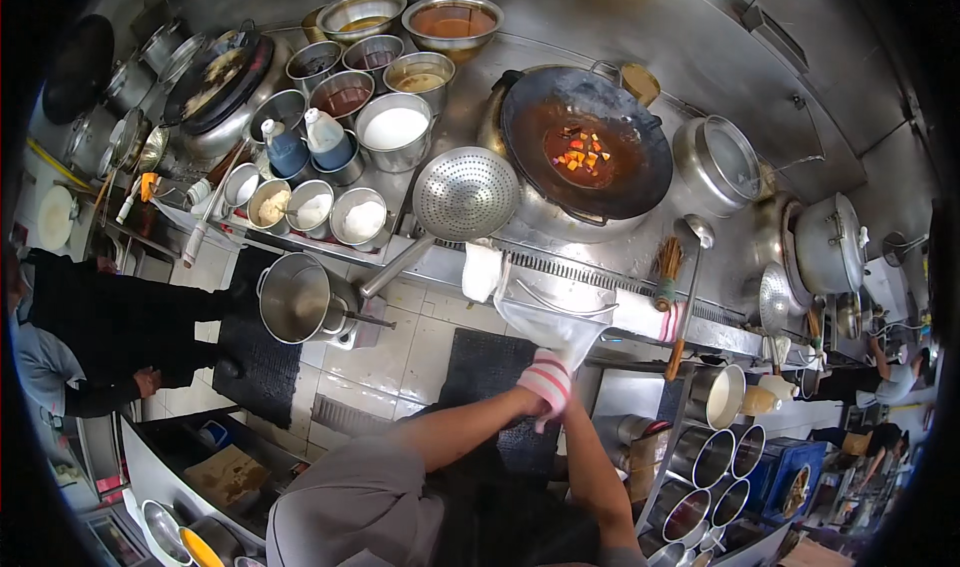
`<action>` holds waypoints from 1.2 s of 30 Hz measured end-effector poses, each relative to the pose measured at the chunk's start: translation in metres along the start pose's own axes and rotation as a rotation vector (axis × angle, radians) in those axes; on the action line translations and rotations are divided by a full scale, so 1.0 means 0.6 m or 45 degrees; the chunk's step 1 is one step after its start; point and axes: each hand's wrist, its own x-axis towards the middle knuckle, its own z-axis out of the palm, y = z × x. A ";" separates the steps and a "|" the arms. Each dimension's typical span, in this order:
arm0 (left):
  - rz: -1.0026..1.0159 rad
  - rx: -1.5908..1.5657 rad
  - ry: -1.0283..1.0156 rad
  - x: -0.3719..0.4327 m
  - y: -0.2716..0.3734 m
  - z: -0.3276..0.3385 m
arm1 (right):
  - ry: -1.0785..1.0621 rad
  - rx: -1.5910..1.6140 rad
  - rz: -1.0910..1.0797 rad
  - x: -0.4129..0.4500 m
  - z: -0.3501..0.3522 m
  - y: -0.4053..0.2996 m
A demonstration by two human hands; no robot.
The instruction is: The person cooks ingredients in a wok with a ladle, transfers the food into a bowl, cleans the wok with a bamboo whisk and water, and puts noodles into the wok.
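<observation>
My left hand (532, 399) and my right hand (562, 411) meet in front of my body, below the range's front edge. A white cloth with red stripes (546, 379) is bunched around them, and my left hand grips it. The cloth covers most of my fingers, so my right hand's grip is hidden. Beyond them, a whitish see-through sheet (559, 330) stretches up to the range edge; whether it is plastic or blurred cloth I cannot tell. Further back, a black wok (517, 139) on a burner holds red-brown liquid with orange and red diced pieces (581, 154).
A perforated strainer (465, 192) lies left of the wok, its handle jutting past the edge. A ladle (697, 233) and bamboo brush (666, 263) lie right. Seasoning pots (360, 210) line the left. A stockpot (292, 297) stands lower left; a person (112, 327) stands beyond.
</observation>
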 end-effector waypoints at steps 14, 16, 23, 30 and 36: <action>-0.449 -0.345 0.293 0.025 0.075 0.025 | -0.426 1.108 0.868 0.051 -0.072 -0.175; -0.345 -0.310 0.333 0.015 0.066 0.030 | 0.046 0.937 0.287 0.041 -0.012 -0.186; 0.294 0.237 0.541 0.025 0.040 0.016 | 0.147 -0.053 0.042 0.016 -0.034 -0.207; 0.727 2.292 0.223 -0.016 0.229 0.051 | 0.229 0.515 0.478 -0.010 -0.115 -0.221; 0.548 2.228 0.299 0.020 0.193 0.025 | -0.165 1.892 0.615 -0.008 -0.012 -0.265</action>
